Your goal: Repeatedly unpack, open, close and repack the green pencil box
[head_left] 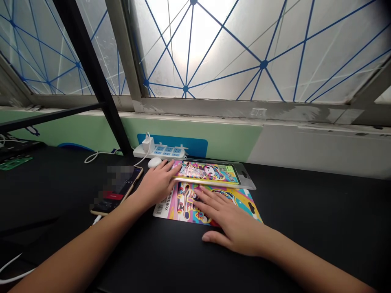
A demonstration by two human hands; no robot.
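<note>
A colourful cardboard backing card [191, 203], printed "PENCIL BOX", lies flat on the black table. Behind it, partly over its far edge, rests a clear plastic package [244, 177] with a bright cartoon-printed pencil box [210, 171] showing inside. My left hand [159, 179] lies with fingers stretched out, its fingertips at the left end of the package. Spread flat over the right part of the card is my right hand [229, 221], thumb out on the table side. Neither hand is wrapped around anything.
Left of my left forearm lies a phone [130, 185] with a cable plugged in. A white power strip [166, 151] with a charger [148, 144] stands against the wall. Near it sits a small white round object [154, 162]. A black metal post [100, 81] rises at the left.
</note>
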